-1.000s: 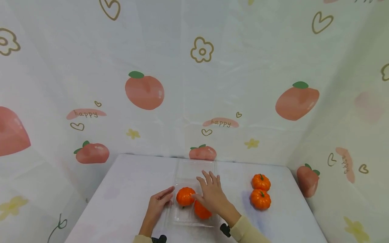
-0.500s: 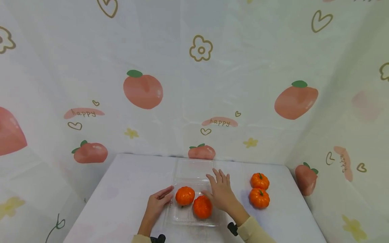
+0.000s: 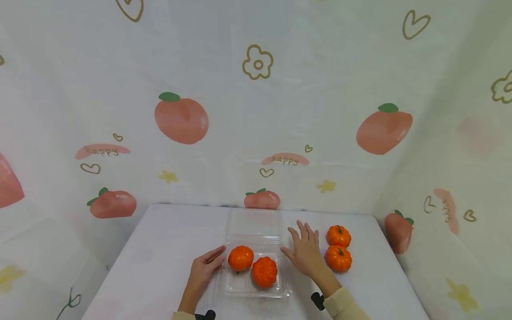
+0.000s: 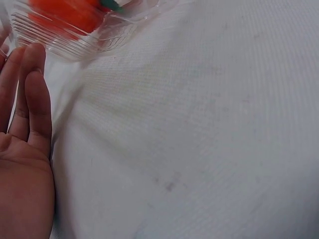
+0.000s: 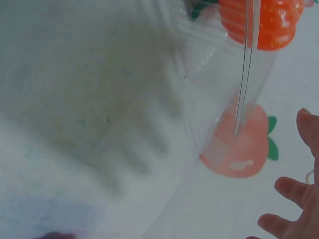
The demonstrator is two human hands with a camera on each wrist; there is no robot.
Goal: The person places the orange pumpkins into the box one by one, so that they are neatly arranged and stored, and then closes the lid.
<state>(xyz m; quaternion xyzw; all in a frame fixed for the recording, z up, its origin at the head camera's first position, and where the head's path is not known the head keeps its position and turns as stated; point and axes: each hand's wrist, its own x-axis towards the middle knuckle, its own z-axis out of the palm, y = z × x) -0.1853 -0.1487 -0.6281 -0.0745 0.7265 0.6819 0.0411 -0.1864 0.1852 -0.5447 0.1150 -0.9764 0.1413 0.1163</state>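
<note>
A clear plastic clamshell box (image 3: 236, 291) lies on the table with its lid (image 3: 254, 224) folded back. Two small orange pumpkins sit inside: one at the left (image 3: 241, 258) and one nearer the front right (image 3: 264, 272). My left hand (image 3: 203, 269) is at the box's left side; in the left wrist view its straight fingers (image 4: 36, 99) are against the ribbed wall. My right hand (image 3: 307, 253) is in the air to the right of the box, fingers spread and holding nothing. Part of a pumpkin (image 5: 261, 22) shows through the box in the right wrist view.
To the right of my right hand, two more orange pumpkins, a back one (image 3: 338, 236) and a front one (image 3: 338, 258), stand close together on the white-covered table (image 3: 160, 258). A fruit-patterned cloth (image 3: 224, 133) hangs behind and along the sides.
My right hand has moved right, from over the front-right pumpkin to beyond the box's right edge, uncovering that pumpkin. The left hand stays beside the box. The head view has shifted slightly.
</note>
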